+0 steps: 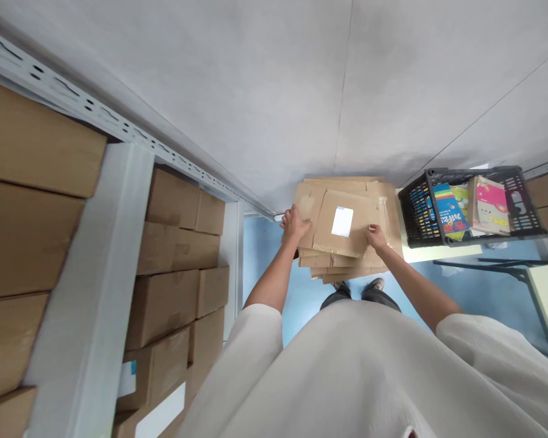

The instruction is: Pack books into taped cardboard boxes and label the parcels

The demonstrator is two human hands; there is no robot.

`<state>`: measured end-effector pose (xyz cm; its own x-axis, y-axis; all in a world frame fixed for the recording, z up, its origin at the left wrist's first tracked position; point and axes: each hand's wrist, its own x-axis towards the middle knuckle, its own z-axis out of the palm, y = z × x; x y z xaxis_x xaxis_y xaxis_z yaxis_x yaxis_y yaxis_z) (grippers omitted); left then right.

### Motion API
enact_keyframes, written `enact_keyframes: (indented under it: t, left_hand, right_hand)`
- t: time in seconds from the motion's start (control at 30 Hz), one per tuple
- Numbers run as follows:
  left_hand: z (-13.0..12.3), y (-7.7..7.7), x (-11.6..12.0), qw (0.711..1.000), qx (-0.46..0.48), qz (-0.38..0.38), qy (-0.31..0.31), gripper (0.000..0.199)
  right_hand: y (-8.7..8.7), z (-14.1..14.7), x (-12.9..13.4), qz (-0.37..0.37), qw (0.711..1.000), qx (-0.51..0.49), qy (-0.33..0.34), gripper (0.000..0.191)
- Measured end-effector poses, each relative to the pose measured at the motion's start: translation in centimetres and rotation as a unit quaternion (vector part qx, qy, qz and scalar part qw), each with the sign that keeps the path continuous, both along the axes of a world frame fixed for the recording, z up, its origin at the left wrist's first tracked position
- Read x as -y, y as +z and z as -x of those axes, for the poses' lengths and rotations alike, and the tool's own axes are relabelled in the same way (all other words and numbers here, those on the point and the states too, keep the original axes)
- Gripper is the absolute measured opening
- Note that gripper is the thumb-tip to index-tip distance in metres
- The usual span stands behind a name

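A flattened cardboard box (324, 222) with a white label (342, 221) lies on top of a stack of flattened cardboard (347, 261) by the wall. My left hand (296, 225) grips the left edge of the upper cardboard, thumb on top and fingers partly hidden. At the right side of the labelled piece, my right hand (375, 237) has its fingers closed in a pinch on the cardboard's edge. The stacked sheets sit unevenly, their edges sticking out toward me. What holds the stack up is mostly hidden beneath it.
A black plastic crate (415, 210) with several colourful books (491, 204) stands to the right on a pale tabletop (442, 252). Metal shelving (114, 243) packed with cardboard boxes (168, 304) runs along the left. A grey wall (278, 91) rises ahead; the floor is blue.
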<state>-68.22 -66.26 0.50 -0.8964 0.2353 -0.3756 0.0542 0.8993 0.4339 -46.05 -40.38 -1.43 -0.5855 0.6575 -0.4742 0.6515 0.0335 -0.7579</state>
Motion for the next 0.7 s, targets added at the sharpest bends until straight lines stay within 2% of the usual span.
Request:
enact_keyframes:
  t: [0.13, 0.2, 0.3, 0.43, 0.57, 0.7]
  left_hand:
    - [-0.1, 1.1, 0.4, 1.000, -0.021, -0.016, 0.005, 0.088]
    - [0.2, 2.1, 0.2, 0.999, -0.033, -0.027, 0.007, 0.088]
    - [0.8, 4.2, -0.9, 0.997, -0.060, -0.045, 0.007, 0.085]
    - [0.8, 7.5, -3.8, 0.990, -0.113, -0.081, -0.006, 0.078]
    - [-0.6, 10.7, -7.3, 0.977, -0.150, -0.134, -0.073, 0.075]
    - [-3.6, 12.9, -11.4, 0.962, -0.161, -0.182, -0.127, 0.074]
  right_hand:
    - [1.0, 0.4, -0.6, -0.032, 0.999, -0.017, -0.003, 0.027]
    - [2.0, 0.9, -1.3, -0.040, 0.999, -0.031, -0.011, 0.027]
    - [4.3, 1.7, -3.2, -0.062, 0.994, -0.080, -0.027, 0.034]
    - [8.3, 1.4, -6.9, -0.101, 0.985, -0.136, -0.036, 0.050]
    - [12.2, -1.4, -11.2, -0.117, 0.973, -0.186, -0.072, 0.057]
    - [14.6, -6.6, -14.7, -0.125, 0.963, -0.202, -0.125, 0.058]
